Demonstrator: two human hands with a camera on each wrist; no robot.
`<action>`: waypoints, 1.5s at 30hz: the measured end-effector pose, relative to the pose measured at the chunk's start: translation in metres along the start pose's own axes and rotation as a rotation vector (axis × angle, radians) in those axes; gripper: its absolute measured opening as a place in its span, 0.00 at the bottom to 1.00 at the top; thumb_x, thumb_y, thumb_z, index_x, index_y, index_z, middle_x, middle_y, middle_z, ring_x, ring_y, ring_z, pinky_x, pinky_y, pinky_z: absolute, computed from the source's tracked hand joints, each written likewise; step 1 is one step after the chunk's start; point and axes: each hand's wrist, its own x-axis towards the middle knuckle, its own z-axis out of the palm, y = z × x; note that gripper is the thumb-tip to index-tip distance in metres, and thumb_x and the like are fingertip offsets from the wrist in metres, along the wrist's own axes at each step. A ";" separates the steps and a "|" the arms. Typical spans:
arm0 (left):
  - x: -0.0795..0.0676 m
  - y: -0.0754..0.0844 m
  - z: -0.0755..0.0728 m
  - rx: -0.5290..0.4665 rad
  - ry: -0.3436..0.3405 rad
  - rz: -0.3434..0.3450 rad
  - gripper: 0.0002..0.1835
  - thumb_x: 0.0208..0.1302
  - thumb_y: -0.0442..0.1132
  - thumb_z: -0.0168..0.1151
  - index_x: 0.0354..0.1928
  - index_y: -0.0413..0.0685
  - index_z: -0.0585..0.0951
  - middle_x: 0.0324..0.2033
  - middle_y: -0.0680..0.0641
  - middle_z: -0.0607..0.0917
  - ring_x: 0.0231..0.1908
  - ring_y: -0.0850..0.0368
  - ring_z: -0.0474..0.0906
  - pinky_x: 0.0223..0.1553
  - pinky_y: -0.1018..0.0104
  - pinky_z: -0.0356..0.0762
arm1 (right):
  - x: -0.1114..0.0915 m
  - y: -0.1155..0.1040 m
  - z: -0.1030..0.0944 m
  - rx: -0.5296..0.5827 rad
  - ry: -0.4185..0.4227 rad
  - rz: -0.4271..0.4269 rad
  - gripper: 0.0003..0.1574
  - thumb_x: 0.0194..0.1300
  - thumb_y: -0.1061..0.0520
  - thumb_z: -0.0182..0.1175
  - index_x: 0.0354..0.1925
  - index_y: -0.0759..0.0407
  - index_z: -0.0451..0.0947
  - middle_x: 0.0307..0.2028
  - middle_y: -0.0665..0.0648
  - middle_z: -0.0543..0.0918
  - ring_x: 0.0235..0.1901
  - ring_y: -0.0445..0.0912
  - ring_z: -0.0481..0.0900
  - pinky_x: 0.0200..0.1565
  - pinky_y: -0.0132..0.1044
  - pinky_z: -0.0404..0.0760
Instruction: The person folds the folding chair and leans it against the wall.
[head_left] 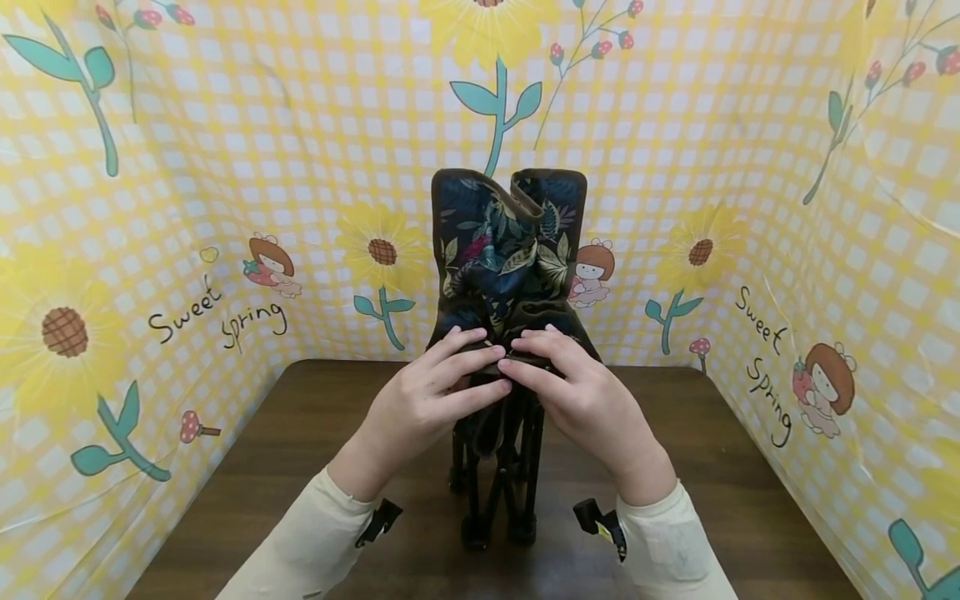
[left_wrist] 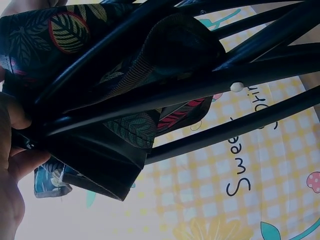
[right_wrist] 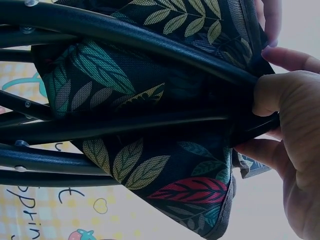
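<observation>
A folding camp chair [head_left: 491, 237] with dark leaf-print fabric stands partly folded on the table, its black tube legs [head_left: 476, 508] drawn close together. My left hand [head_left: 431, 400] grips the near top corner of its frame, fingers laid over the fabric edge. Opposite it, my right hand [head_left: 588, 396] holds the other near corner, and the fingertips of both hands almost meet. In the left wrist view, thumb and fingers close round the end of the black tubes [left_wrist: 125, 102]. The right wrist view has the thumb against a tube end beside the leaf-print fabric [right_wrist: 195, 187].
The brown wooden table [head_left: 337, 467] extends on both sides of the chair. A yellow checked cloth [head_left: 337, 108] with sunflowers and lettering hangs behind it and along the left and right sides.
</observation>
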 end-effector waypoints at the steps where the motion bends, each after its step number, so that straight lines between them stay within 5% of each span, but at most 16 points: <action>1: 0.000 0.000 0.000 -0.003 0.003 -0.001 0.17 0.73 0.26 0.57 0.53 0.51 0.88 0.57 0.41 0.85 0.59 0.36 0.80 0.59 0.36 0.78 | 0.000 0.000 0.000 0.002 0.000 -0.001 0.18 0.78 0.64 0.51 0.59 0.57 0.82 0.54 0.64 0.81 0.57 0.58 0.82 0.62 0.58 0.79; 12: 0.001 -0.002 0.001 -0.051 0.030 -0.015 0.17 0.66 0.25 0.66 0.51 0.50 0.89 0.55 0.41 0.86 0.58 0.36 0.81 0.58 0.37 0.79 | 0.000 -0.001 0.002 0.006 0.004 0.008 0.19 0.79 0.62 0.52 0.61 0.55 0.82 0.54 0.64 0.81 0.59 0.59 0.81 0.62 0.60 0.78; 32: 0.001 -0.005 0.007 -0.059 0.059 -0.017 0.15 0.69 0.26 0.64 0.50 0.51 0.90 0.56 0.42 0.86 0.59 0.36 0.81 0.59 0.38 0.79 | -0.001 0.000 0.005 -0.007 0.019 0.033 0.18 0.78 0.63 0.52 0.59 0.55 0.81 0.56 0.64 0.79 0.60 0.56 0.79 0.63 0.57 0.78; 39: 0.003 -0.006 0.006 -0.058 0.035 -0.028 0.17 0.66 0.24 0.65 0.50 0.50 0.89 0.57 0.41 0.85 0.60 0.36 0.80 0.60 0.38 0.78 | -0.003 0.003 0.007 0.006 0.030 0.062 0.21 0.64 0.74 0.56 0.53 0.63 0.73 0.58 0.64 0.79 0.59 0.56 0.81 0.66 0.50 0.77; 45: 0.000 -0.005 0.008 -0.069 0.044 -0.032 0.17 0.69 0.24 0.62 0.50 0.50 0.89 0.56 0.41 0.85 0.59 0.35 0.80 0.60 0.38 0.78 | -0.005 0.002 0.008 -0.032 0.008 0.080 0.25 0.59 0.75 0.56 0.54 0.62 0.66 0.59 0.62 0.79 0.59 0.55 0.81 0.57 0.42 0.84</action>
